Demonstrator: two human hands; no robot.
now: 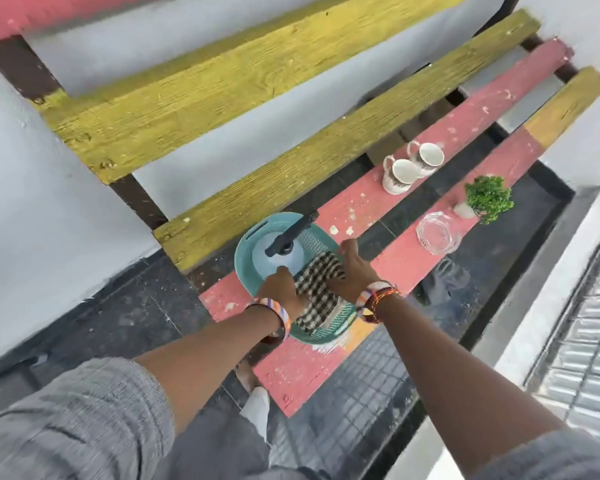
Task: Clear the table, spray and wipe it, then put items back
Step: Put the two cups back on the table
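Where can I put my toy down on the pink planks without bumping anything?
Bare pink plank runs past the two cups toward the far end. Another free patch lies between the teal basket and the cups. It is crowded near the glass dish and small plant, and where both hands hold the basket.

Both bare forearms stretch forward, the left hand [280, 287] and right hand [352, 268] curled, palms down, fingers bent.

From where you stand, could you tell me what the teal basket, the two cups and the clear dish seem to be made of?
The teal basket looks like moulded plastic, with a perforated mesh wall. The two cups appear to be glazed ceramic: glossy white with a dark printed band. The clear dish is transparent and faceted, probably glass, though clear plastic is possible.
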